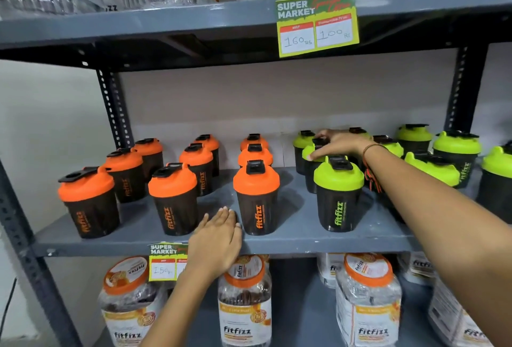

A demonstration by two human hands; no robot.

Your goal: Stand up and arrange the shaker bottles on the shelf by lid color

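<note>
Orange-lidded shaker bottles [173, 197] stand upright across the left of the grey shelf [299, 236]. The left hand [216, 241] lies flat and open at the near edge, holding nothing. On the right, green-lidded shaker bottles [338, 191] stand grouped; the right hand [336, 144] rests fingers on one farther green lid [311, 152], grip unclear.

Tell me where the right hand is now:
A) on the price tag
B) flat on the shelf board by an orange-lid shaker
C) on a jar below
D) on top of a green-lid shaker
D: the right hand rests over a green-lid shaker in the middle row, behind the front green-lid shaker.
</note>
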